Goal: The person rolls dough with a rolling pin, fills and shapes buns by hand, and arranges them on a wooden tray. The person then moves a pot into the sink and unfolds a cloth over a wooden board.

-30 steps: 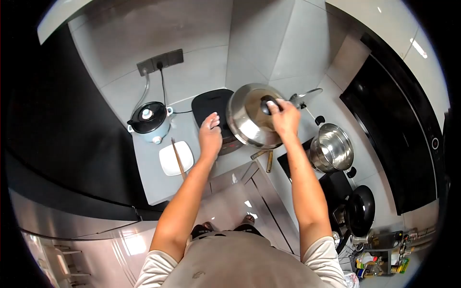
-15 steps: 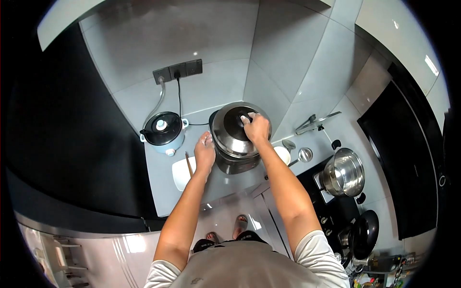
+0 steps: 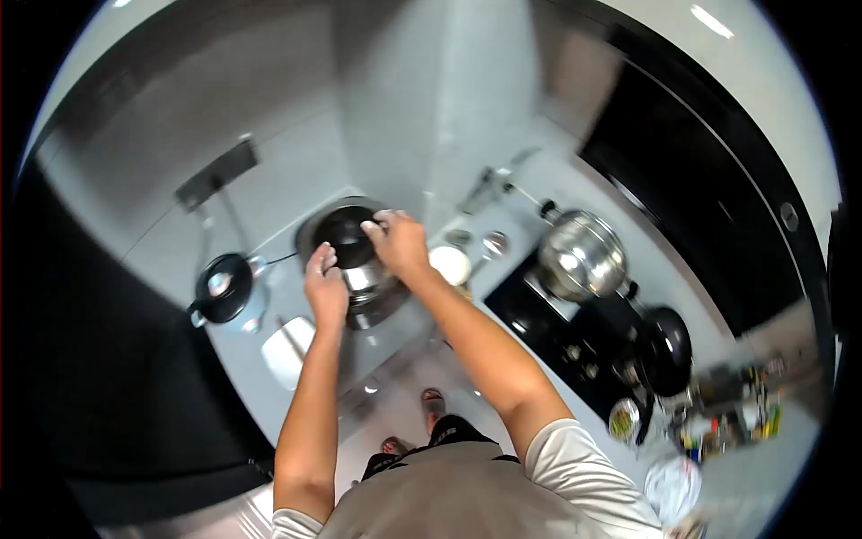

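A round steel-rimmed cooker [image 3: 368, 314] stands in the corner of the counter, with a lid [image 3: 341, 229] on it that is dark in the middle. At the lid's near left side is my left hand [image 3: 327, 289], fingers loosely bent and nothing seen in them. My right hand [image 3: 402, 247] is over the lid's right side, thumb and forefinger apart. Both hands have whitish smears on the fingertips. Blur hides whether the fingers touch the lid. Left of the hands lies a white dish [image 3: 287, 355] with a thin brown stick across it.
A blue pot with a black lid [image 3: 224, 287] sits at the left, under a wall socket [image 3: 215, 172]. To the right are a white bowl [image 3: 451, 265], a ladle [image 3: 494, 245], a steel pot [image 3: 584, 256] on the black hob, and a black pan [image 3: 666, 350]. Bottles stand lower right.
My view has swung right, so the counter things appear further left. My right hand has come off the middle of the lid to its right side. My left hand stays beside the cooker.
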`<action>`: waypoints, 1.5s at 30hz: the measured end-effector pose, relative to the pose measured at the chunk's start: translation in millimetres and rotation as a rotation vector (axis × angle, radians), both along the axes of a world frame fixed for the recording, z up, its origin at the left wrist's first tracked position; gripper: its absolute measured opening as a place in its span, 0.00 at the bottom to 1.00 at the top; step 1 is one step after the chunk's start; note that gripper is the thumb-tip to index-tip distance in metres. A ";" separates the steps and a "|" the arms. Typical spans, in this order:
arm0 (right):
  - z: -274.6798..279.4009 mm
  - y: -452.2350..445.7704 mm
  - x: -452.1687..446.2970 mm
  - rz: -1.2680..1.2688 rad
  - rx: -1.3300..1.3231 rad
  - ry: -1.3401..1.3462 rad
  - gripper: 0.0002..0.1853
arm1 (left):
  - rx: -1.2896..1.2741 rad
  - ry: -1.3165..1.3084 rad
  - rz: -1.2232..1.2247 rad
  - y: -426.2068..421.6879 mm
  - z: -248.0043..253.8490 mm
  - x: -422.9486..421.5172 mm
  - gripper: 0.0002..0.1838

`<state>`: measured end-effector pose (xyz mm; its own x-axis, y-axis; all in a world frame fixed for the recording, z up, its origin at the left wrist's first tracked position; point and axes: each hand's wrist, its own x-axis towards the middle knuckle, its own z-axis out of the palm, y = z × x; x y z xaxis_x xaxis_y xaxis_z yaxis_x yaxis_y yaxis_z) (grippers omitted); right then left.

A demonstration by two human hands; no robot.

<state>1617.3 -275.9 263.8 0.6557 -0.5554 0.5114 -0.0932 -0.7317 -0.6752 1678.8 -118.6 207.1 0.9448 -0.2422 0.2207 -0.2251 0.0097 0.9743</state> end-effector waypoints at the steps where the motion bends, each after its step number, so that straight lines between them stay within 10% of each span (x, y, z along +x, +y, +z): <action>1: 2.8 -6.5 -22.7 -0.034 0.013 -0.007 0.17 | -0.049 0.047 -0.045 -18.8 5.7 -11.5 0.26; 13: -28.0 -206.6 -379.2 -0.866 0.100 0.067 0.12 | 0.068 0.130 -0.677 -279.7 -43.3 -185.5 0.21; 19: -47.7 -287.2 -452.3 -1.341 0.281 0.245 0.31 | 0.190 0.091 -0.671 -413.9 -77.6 -196.0 0.26; 26: -95.3 -358.7 -471.0 -1.243 0.587 0.115 0.26 | 0.052 0.452 -0.545 -520.8 -118.5 -163.6 0.32; 30: -108.2 -366.0 -469.8 -1.243 0.544 -0.043 0.20 | -0.149 0.803 -0.463 -516.8 -73.1 -175.1 0.17; 45: 11.3 -213.1 -538.3 -1.370 0.267 -0.401 0.17 | -0.479 0.724 -0.702 -393.2 16.9 -242.7 0.14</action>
